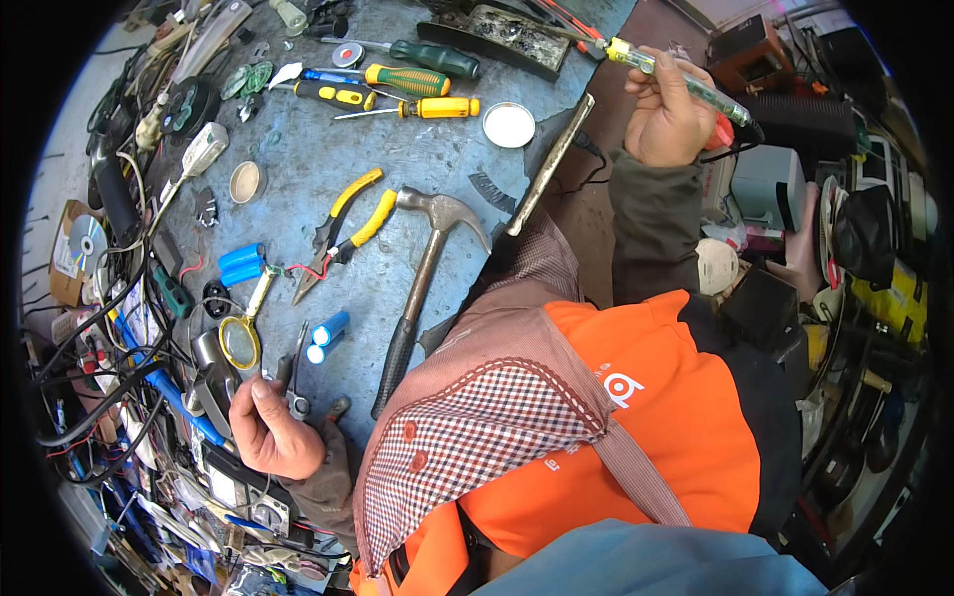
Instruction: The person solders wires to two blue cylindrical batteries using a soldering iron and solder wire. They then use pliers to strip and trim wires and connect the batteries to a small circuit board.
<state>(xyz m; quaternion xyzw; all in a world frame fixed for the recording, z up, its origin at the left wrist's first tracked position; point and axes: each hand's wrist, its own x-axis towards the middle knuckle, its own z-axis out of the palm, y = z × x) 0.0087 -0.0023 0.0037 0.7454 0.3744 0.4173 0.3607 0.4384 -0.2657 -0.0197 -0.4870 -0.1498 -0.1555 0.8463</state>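
Observation:
My right hand [668, 117] is raised off the bench's right edge, its fingers wrapped round a soldering iron [717, 99] with a see-through greenish handle. The iron's tip points left, near a dark open metal tray [502, 42]; I cannot tell whether they touch. My left hand [276, 434] is at the near left of the bench, thumb pressed to the curled forefinger. Whatever it pinches is too small to make out. Just beyond it lies a small yellow-rimmed magnifying glass [238, 343]. Blue cylindrical battery cells [330, 329] lie to its right, with more blue cells [240, 264] farther off.
A claw hammer [425, 273] and yellow-handled pliers [343, 233] lie mid-bench. Several screwdrivers [407, 79] and a round white lid [509, 125] sit farther back. Tangled cables [109, 368] crowd the left side. Boxes and appliances [770, 189] are stacked at the right.

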